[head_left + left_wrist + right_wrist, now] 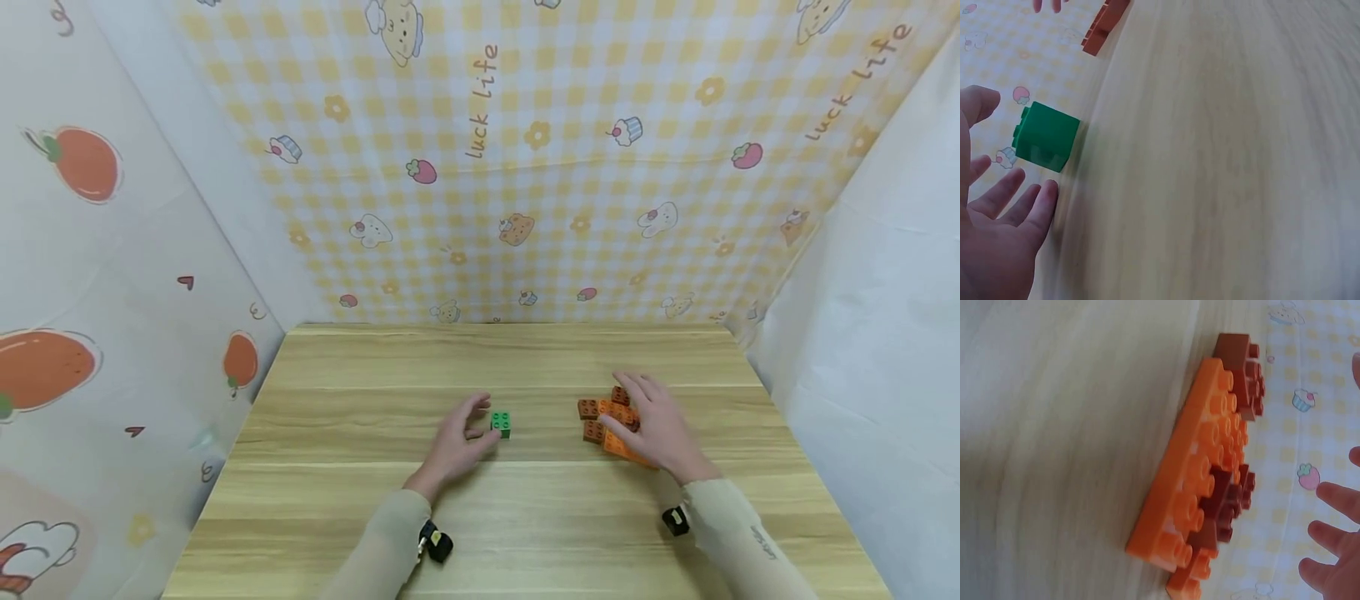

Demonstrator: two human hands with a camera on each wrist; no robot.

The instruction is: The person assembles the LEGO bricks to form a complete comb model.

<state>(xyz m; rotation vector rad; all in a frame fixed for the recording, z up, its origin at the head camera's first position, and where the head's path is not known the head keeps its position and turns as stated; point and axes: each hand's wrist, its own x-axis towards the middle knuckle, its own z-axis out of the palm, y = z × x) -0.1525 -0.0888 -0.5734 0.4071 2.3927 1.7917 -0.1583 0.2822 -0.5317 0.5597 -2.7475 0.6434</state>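
A green toy building block (501, 423) with studs on top stands on the table. My left hand (459, 439) is just left of it, thumb and fingers spread apart. In the left wrist view a gap shows between the fingers and the green block (1049, 136). My right hand (658, 427) hovers over a cluster of orange and brown blocks, its fingers extended and holding nothing. A long orange block (1175, 469) lies in front of the cluster, with brown blocks (1235, 365) beside and behind it. The right hand hides part of the cluster in the head view.
The wooden table (360, 367) ends at a yellow checked cloth (525, 192) hanging behind it. White sheets hang at the left (150, 275) and right (862, 292). A small black device (438, 546) is by the left wrist, another (675, 521) by the right.
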